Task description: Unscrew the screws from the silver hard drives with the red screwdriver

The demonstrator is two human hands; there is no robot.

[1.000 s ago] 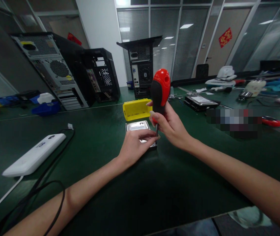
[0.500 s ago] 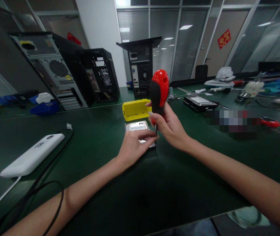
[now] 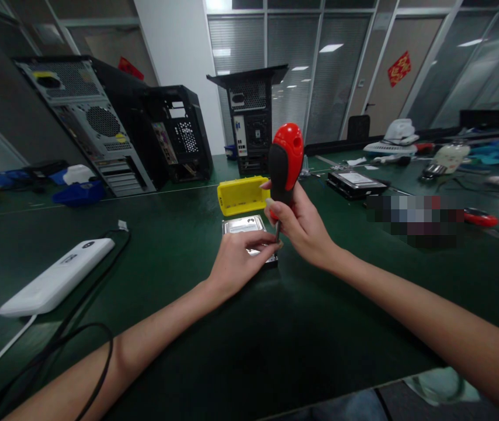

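Right hand [image 3: 304, 225] has a tight grip on the fat red and black screwdriver [image 3: 284, 161], held straight up with its thin metal tip on the near right corner of the shiny silver hard drive [image 3: 245, 228]. Left hand [image 3: 236, 263] lies flat on the drive, just beside the tip, pressing it onto the smooth green desk [image 3: 232, 339]. It looks like a screw is being worked, though the screw is too small to see; next, the tip should stay straight while the handle turns.

Nothing is reading clearly: the red diamond sign [image 3: 399, 68] on the upper-right glass door is showing gold marks too blurred to make out.
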